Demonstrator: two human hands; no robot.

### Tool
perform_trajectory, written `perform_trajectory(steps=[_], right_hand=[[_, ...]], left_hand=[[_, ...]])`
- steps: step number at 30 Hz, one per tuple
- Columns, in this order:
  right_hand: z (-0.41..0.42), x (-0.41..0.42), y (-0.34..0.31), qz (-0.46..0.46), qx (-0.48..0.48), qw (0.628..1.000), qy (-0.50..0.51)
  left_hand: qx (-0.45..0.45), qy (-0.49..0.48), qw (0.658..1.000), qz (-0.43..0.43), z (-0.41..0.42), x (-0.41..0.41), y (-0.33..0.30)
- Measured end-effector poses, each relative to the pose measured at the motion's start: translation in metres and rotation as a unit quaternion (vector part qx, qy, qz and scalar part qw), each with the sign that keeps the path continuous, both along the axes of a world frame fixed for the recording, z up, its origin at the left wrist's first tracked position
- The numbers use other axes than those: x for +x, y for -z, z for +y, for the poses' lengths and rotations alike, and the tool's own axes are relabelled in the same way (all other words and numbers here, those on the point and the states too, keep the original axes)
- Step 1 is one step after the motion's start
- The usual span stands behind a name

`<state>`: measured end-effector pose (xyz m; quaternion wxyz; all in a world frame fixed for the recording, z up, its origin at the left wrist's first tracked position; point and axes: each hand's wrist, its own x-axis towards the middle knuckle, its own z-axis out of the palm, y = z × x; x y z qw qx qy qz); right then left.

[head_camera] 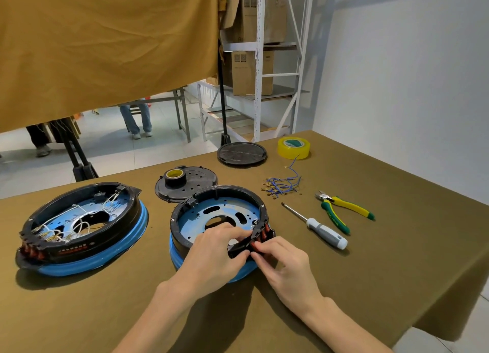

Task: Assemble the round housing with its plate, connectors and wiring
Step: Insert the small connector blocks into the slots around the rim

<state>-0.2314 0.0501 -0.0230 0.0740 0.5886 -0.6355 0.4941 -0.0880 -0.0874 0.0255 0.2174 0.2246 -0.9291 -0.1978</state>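
Olive cloth covers your desk [370, 260]. At its middle, the housing [215, 220] sits with both hands [254, 252] pinching the connector block [252, 240] at its near rim. Risk: a skewed block may jam or bend terminals; wires [281, 186] lie unfitted.

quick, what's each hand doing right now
Left hand: fingers pinch the black switch block at the housing rim.
Right hand: fingers pinch the same switch block from the right.
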Motion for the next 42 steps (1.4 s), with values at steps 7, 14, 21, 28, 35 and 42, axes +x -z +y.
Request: perform_trajectory(steps=[7,14,21,28,35,42], right_hand=[[0.000,0.003,0.000,0.018,-0.020,1.000,0.002],[-0.001,0.001,0.000,-0.023,-0.004,1.000,-0.005],[0.001,-0.002,0.002,-0.011,0.023,1.000,-0.002],[0.002,0.002,-0.004,0.008,0.038,0.999,0.000],[0.004,0.000,-0.002,-0.013,0.034,0.999,0.003],[0.004,-0.003,-0.002,-0.054,0.020,0.998,-0.015]], left_hand=[[0.058,-0.003,0.997,-0.041,-0.004,0.005,-0.010],[0.082,-0.013,0.994,-0.076,-0.004,0.004,-0.016],[0.097,-0.013,0.989,-0.112,-0.007,0.003,-0.019],[0.103,-0.012,0.988,-0.118,-0.008,0.004,-0.023],[0.113,-0.011,0.987,-0.113,-0.007,0.006,-0.023],[0.115,-0.014,0.988,-0.105,-0.006,0.005,-0.023]])
